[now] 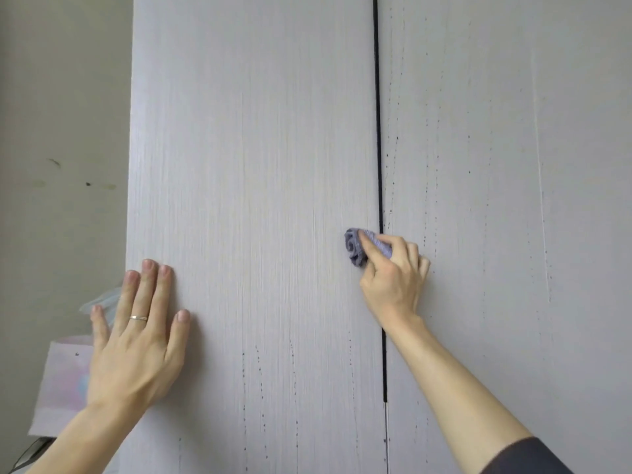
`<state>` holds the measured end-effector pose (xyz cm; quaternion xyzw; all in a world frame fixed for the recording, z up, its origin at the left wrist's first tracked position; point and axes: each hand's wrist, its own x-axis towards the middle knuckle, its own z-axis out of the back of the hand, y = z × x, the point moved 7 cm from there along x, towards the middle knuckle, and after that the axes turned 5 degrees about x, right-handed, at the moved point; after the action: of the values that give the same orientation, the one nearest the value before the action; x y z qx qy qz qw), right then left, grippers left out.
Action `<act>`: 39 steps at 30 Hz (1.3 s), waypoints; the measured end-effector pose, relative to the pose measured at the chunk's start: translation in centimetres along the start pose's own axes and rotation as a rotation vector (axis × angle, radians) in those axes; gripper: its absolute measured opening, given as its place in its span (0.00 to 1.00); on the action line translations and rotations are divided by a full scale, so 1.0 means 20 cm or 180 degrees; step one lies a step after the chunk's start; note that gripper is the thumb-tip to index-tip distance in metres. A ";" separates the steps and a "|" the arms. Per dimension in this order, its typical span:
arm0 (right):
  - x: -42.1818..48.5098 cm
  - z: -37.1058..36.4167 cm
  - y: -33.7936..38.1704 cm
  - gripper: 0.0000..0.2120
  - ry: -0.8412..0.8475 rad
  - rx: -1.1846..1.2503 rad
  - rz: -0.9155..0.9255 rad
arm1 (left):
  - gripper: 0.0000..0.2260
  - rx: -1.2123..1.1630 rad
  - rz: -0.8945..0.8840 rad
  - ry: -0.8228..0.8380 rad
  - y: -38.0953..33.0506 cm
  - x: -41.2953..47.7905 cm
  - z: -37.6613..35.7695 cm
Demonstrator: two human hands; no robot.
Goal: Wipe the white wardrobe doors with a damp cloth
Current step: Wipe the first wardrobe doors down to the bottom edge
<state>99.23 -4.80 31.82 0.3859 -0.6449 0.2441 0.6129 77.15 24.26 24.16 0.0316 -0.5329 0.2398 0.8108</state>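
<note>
We judge the wiping partly done: our right hand grips the bunched cloth at the seam, our left hand lies flat and released on the left door, which looks clean above it, while dark specks dot the right door above and beside the right hand.

The left hand lies flat at lower left, fingers spread. The right hand, right of centre, grips a cloth.
</note>
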 end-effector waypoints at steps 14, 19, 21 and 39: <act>-0.77 0.04 0.11 0.24 0.0492 0.0430 -0.0190 | 0.28 0.0164 -0.0202 0.0253 0.10 -0.25 -0.08; -0.48 -0.02 0.23 0.24 0.0335 0.0768 -0.0493 | 0.29 0.0040 -0.0091 0.0253 0.10 -0.30 -0.11; -0.48 -0.04 0.29 0.23 0.0257 0.0845 -0.0413 | 0.29 0.0009 -0.0066 0.0206 0.10 -0.31 -0.14; -0.86 -0.04 0.57 0.23 0.0712 0.0771 0.0545 | 0.29 0.0192 -0.0280 0.0434 0.22 -0.52 -0.20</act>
<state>89.85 5.85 16.95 0.3710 -0.5691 0.4127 0.6068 75.29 25.74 12.40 0.0630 -0.4672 0.2215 0.8536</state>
